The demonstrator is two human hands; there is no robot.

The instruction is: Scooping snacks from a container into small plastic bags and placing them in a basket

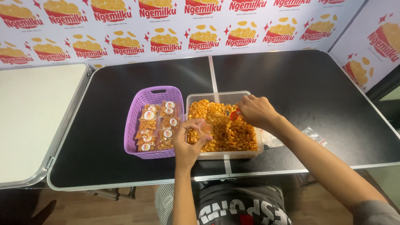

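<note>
A clear plastic tub (pixel 216 98) full of orange-yellow fried snacks (pixel 233 133) sits at the table's middle. My left hand (pixel 187 143) holds a small clear plastic bag (pixel 205 128) open over the tub's near left corner. My right hand (pixel 256 110) is over the tub's far right part, gripping a small red scoop (pixel 234 114) that dips toward the snacks. To the left of the tub stands a purple basket (pixel 135 116) with several filled, labelled snack packets (pixel 158 127) laid in rows.
The black folding table (pixel 112 87) has a seam down its middle. Empty clear bags (pixel 312 134) lie right of the tub. A white table (pixel 33 112) adjoins on the left. Printed panels (pixel 166 29) wall the back and right side.
</note>
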